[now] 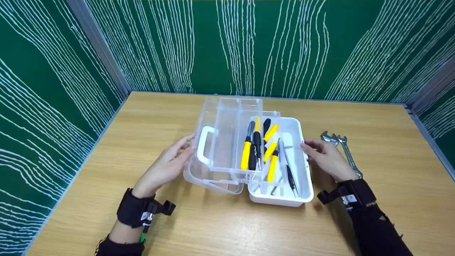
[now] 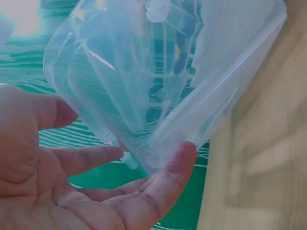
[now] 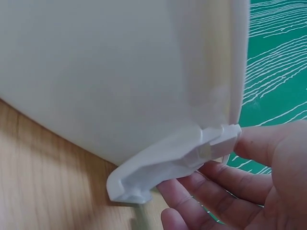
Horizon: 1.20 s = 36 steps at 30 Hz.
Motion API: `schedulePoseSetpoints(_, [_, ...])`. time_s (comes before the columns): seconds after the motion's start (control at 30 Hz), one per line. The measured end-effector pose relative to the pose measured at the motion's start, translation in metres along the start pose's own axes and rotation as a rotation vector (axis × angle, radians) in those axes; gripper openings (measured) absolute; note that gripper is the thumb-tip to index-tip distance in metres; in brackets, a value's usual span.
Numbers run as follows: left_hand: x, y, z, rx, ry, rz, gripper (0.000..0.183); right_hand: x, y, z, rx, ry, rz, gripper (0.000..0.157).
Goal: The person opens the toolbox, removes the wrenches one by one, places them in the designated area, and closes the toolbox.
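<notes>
A toolbox with a white base stands unfolded on the table, its clear lid swung out to the left with a white handle. Clear trays hold yellow-and-black screwdrivers. More tools, including black-handled tweezers, lie in the base. My left hand touches the lid's outer side; in the left wrist view its fingers reach fairly straight against the clear plastic. My right hand holds the base's right rim, thumb on top, fingers by the white latch.
An adjustable wrench and a combination wrench lie on the wooden table, right of the toolbox and beside my right hand. Green panels with white wavy lines rise behind the table and along its sides.
</notes>
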<state>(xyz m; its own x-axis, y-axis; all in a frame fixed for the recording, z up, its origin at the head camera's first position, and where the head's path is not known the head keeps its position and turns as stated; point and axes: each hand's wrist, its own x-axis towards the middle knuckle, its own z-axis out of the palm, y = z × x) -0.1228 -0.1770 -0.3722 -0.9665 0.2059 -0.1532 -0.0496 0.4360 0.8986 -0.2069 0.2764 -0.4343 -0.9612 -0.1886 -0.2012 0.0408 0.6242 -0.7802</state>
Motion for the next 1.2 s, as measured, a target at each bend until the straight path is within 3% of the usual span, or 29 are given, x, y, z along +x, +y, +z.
schedulePoseSetpoints(0.5, [-0.004,0.014,0.008,-0.026,0.037,0.096,0.052,0.001,0.005,-0.001,0.032,-0.028,0.042,0.075])
schedulePoseSetpoints(1.2, [0.003,0.021,0.014,-0.051,-0.023,0.283,0.061,0.001,0.001,0.001,0.048,-0.021,0.048,0.081])
